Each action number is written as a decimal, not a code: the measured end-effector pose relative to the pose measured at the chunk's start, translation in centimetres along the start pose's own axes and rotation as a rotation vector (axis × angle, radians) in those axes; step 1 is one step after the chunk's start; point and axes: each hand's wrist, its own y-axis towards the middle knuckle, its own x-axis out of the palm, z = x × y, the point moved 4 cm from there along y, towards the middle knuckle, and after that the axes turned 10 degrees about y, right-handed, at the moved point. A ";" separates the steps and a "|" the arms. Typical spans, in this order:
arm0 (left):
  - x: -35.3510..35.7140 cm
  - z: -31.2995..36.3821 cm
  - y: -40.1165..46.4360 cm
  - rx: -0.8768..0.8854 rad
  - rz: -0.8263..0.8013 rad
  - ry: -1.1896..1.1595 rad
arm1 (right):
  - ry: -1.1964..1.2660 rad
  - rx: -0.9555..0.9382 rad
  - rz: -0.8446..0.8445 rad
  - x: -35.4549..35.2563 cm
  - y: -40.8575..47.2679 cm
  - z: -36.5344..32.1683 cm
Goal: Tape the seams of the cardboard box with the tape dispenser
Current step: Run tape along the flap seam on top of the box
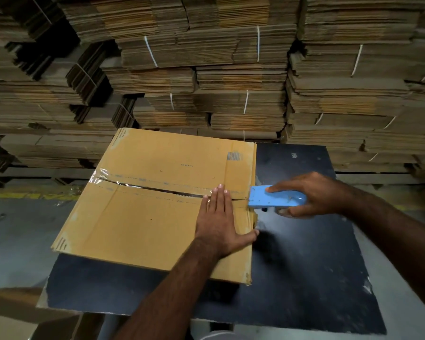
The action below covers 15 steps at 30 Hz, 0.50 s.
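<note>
A tan cardboard box [157,217] lies on a dark tabletop [304,266], its two top flaps meeting in a middle seam [157,188] that gapes slightly. Clear tape [103,177] covers the seam's left end and folds over the left edge. My left hand [219,222] presses flat on the box near its right edge, fingers spread across the seam. My right hand [312,195] grips a blue tape dispenser [272,196] just off the box's right edge, its front end touching the seam's right end.
Tall stacks of flattened cardboard [231,69], tied with white straps, fill the background behind the table. A yellow floor line [22,195] runs at the left. Another cardboard piece [15,305] sits at the bottom left, below the table's edge.
</note>
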 end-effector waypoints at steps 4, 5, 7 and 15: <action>-0.2 0.0 -0.2 0.009 0.023 0.001 | -0.008 -0.001 0.016 0.0 -1.9 1.8; -0.3 0.1 -0.1 0.016 0.030 0.004 | -0.016 -0.010 0.016 0.2 -1.6 1.8; -0.5 0.5 -0.1 0.057 0.050 -0.012 | -0.026 -0.013 0.007 0.8 -0.9 1.8; -0.7 3.0 0.1 0.333 0.155 -0.052 | -0.023 -0.006 0.039 2.1 0.2 2.0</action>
